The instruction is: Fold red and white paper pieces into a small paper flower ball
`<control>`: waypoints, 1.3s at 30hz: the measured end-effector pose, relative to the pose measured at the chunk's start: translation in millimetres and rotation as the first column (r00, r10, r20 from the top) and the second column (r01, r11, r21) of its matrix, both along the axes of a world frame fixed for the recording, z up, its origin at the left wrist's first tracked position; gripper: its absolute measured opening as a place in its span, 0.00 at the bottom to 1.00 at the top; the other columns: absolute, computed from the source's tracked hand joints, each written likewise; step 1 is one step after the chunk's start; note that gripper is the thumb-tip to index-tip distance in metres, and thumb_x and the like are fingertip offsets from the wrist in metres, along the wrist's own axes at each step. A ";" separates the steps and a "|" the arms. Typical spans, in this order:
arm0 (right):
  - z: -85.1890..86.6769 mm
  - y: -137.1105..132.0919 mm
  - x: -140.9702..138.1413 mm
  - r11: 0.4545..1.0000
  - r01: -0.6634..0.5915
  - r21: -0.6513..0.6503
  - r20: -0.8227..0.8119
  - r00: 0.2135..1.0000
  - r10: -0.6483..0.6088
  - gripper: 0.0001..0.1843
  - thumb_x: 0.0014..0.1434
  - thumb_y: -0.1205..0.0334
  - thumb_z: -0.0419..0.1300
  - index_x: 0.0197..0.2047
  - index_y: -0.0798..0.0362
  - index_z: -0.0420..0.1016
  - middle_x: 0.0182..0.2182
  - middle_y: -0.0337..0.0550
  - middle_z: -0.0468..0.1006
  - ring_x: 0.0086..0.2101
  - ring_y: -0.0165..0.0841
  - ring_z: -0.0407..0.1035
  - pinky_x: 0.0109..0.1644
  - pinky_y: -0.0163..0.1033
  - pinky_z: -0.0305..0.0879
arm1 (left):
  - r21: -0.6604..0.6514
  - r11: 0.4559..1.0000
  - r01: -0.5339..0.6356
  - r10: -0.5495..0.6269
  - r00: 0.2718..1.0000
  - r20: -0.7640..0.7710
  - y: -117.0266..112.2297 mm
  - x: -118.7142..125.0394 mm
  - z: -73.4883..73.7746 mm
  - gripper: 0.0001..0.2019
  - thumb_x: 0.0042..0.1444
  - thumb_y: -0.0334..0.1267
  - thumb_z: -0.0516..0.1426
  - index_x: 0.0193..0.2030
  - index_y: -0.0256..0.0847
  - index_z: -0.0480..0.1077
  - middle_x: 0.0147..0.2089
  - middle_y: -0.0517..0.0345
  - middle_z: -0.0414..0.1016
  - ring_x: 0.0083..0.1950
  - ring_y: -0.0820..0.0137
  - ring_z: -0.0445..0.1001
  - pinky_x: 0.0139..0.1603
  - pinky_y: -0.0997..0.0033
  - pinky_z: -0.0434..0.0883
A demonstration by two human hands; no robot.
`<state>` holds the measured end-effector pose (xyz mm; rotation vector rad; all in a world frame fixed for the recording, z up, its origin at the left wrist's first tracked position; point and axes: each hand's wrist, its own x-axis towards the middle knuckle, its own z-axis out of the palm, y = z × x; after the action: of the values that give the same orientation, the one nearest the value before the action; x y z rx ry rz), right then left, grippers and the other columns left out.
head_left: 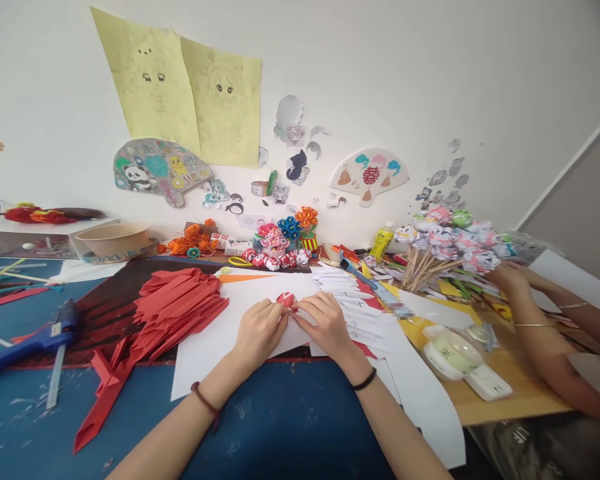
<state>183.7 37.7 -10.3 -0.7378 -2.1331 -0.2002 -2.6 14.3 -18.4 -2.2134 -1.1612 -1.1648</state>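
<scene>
Between the fingertips of both hands is a small red-and-white paper flower (285, 299), held just above a white paper sheet (200, 363). My left hand (263, 330) pinches it from the left with curled fingers. From the other side, my right hand (325, 323) closes thumb and index finger on its lower edge, partly hiding it. A pile of folded red paper strips (177, 310) lies left of my hands. White paper strips (363, 320) are fanned out on the right. Behind my hands sits a row of red-and-white paper flowers (280, 259).
A blue glue gun (55, 333) and a bowl (113, 237) are at the left. On the right are a bunch of paper flowers on sticks (445, 243), a clear labelled container (453, 353) and another person's arms (535, 327). A yellow bottle (381, 241) stands near the wall.
</scene>
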 end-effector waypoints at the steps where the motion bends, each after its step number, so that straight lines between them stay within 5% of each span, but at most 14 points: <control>1: -0.2 0.2 0.2 1.000 -0.001 0.002 0.011 1.000 0.001 0.08 0.68 0.63 0.56 0.44 0.53 0.76 0.38 0.46 0.80 0.39 0.37 0.68 0.44 0.43 0.59 | -0.002 1.000 0.009 -0.009 1.000 0.001 -0.1 -0.5 -0.4 0.10 0.66 0.34 0.51 0.34 0.40 0.69 0.27 0.58 0.68 0.31 0.69 0.68 0.33 0.71 0.63; 7: -4.2 1.3 -0.6 0.999 0.015 0.050 0.088 0.996 -0.019 0.09 0.67 0.67 0.53 0.43 0.54 0.75 0.35 0.45 0.80 0.37 0.36 0.67 0.42 0.43 0.57 | -0.049 0.990 0.136 -0.138 0.989 -0.050 1.8 -1.6 -4.8 0.09 0.67 0.32 0.50 0.36 0.40 0.68 0.28 0.58 0.70 0.32 0.70 0.68 0.33 0.71 0.63; 11: -8.6 3.2 -1.0 0.992 0.010 0.123 0.178 0.984 -0.032 0.14 0.69 0.68 0.49 0.35 0.55 0.75 0.27 0.44 0.75 0.32 0.35 0.64 0.36 0.41 0.55 | -0.052 0.993 0.103 -0.112 0.975 -0.194 3.1 -4.7 -3.9 0.12 0.69 0.33 0.47 0.33 0.39 0.66 0.28 0.57 0.70 0.31 0.70 0.67 0.32 0.70 0.61; 15: -12.7 10.8 -3.4 0.977 -0.014 0.214 0.311 0.949 -0.055 0.21 0.69 0.72 0.47 0.25 0.54 0.68 0.23 0.43 0.69 0.29 0.35 0.59 0.33 0.41 0.51 | -0.065 0.990 0.122 -0.138 0.904 -0.404 12.3 -11.7 -0.7 0.15 0.70 0.31 0.44 0.33 0.38 0.66 0.28 0.57 0.70 0.29 0.70 0.68 0.28 0.70 0.61; 20: -14.9 26.9 -8.7 0.962 -0.131 0.240 0.446 0.895 0.011 0.16 0.64 0.73 0.50 0.25 0.55 0.69 0.25 0.45 0.69 0.29 0.36 0.58 0.32 0.42 0.53 | -0.057 0.979 0.196 -0.197 0.829 -0.523 29.9 -18.4 3.1 0.16 0.68 0.29 0.47 0.28 0.37 0.64 0.27 0.57 0.70 0.27 0.70 0.68 0.26 0.69 0.59; 33: -18.8 21.9 -5.7 0.990 0.069 0.123 0.232 0.968 -0.096 0.14 0.65 0.73 0.51 0.31 0.55 0.73 0.27 0.44 0.72 0.31 0.36 0.62 0.34 0.42 0.54 | -0.069 0.976 0.207 -0.217 0.897 -0.384 32.3 -17.6 -3.6 0.16 0.70 0.30 0.44 0.32 0.38 0.66 0.27 0.58 0.71 0.27 0.71 0.68 0.28 0.68 0.58; 39: -19.5 24.1 -7.3 0.979 -0.017 0.203 0.253 0.967 -0.036 0.20 0.67 0.76 0.48 0.27 0.56 0.71 0.24 0.44 0.70 0.28 0.35 0.60 0.31 0.40 0.53 | -0.057 0.976 0.211 -0.217 0.906 -0.365 30.5 -18.9 -1.0 0.14 0.70 0.29 0.45 0.34 0.37 0.66 0.27 0.59 0.71 0.28 0.70 0.68 0.28 0.68 0.56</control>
<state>176.4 61.9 -29.8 -0.6283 -2.3085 -0.5372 -21.5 44.7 -19.3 -2.4819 -0.7907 -0.7619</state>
